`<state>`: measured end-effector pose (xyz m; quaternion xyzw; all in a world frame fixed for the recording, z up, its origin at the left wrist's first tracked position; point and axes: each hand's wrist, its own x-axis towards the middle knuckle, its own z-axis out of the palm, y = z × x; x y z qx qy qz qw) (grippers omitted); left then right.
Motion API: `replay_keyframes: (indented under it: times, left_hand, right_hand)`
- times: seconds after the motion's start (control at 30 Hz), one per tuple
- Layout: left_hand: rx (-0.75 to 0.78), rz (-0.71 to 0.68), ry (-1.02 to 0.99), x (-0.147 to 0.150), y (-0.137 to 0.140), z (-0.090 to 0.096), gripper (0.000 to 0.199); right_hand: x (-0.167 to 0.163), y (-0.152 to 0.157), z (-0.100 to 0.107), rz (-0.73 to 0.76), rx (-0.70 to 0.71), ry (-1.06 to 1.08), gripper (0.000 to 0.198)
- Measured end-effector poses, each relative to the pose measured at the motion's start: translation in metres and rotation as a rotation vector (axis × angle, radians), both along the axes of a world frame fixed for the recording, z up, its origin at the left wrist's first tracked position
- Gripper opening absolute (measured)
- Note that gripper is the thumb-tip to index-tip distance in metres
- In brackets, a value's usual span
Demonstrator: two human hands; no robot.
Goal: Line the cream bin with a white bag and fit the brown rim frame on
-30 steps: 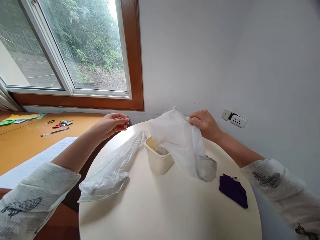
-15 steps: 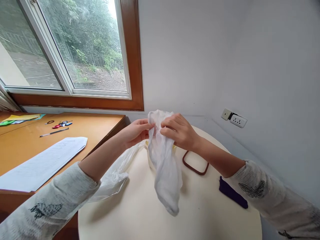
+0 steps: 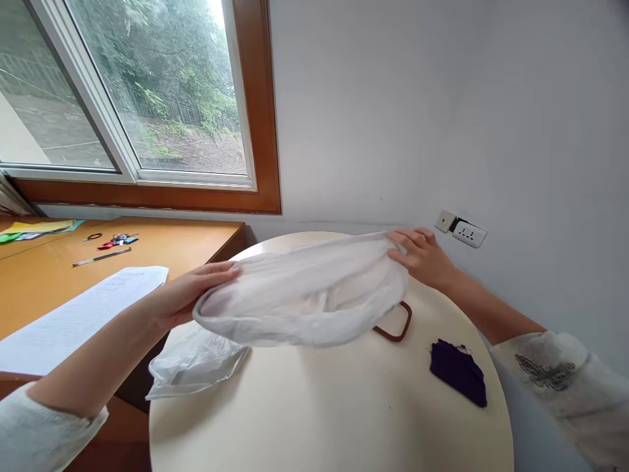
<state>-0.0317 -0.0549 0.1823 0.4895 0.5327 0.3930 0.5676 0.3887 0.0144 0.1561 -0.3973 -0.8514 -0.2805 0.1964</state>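
A sheer white cloth [image 3: 304,288] is stretched sideways above the round cream table [image 3: 334,419], its lower edge sagging in a loose curve. My left hand [image 3: 199,288] grips its left end, with the thumb on top and part of the fingers behind the fabric. At the upper right corner, my right hand [image 3: 417,255] pinches the cloth. Under its right side, a brown frame with rounded corners [image 3: 407,324] lies partly covered. A dark purple piece of fabric [image 3: 458,372] rests on the table further right. Below my left hand lies a crumpled clear plastic bag [image 3: 196,367].
A wooden desk [image 3: 196,242] adjoins on the left, bearing paper sheets [image 3: 88,321], a pen [image 3: 101,257], a small red and blue item [image 3: 118,241] and coloured papers [image 3: 37,227]. Behind are a window [image 3: 167,92] and a wall socket [image 3: 469,233].
My hands have moved apart, left and right, spreading the white cloth that hung bunched between them. The purple fabric, partly covered by my right sleeve before, now shows fully.
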Motion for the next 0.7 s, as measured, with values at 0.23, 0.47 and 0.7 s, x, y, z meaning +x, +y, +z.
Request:
replay_keyframes:
  times: [0.23, 0.47, 0.7]
  left_hand:
    - [-0.033, -0.278, 0.270, 0.005, -0.005, 0.006, 0.030]
    - [0.392, -0.174, 0.609, 0.076, 0.005, 0.017, 0.064]
    - [0.573, -0.139, 0.691, 0.124, 0.035, -0.001, 0.021]
  right_hand:
    - [-0.010, 0.027, -0.004, -0.110, -0.042, 0.173, 0.047]
    - [-0.077, 0.005, 0.021, 0.014, -0.186, 0.387, 0.052]
    - [-0.114, -0.014, 0.024, 0.040, -0.311, 0.564, 0.044]
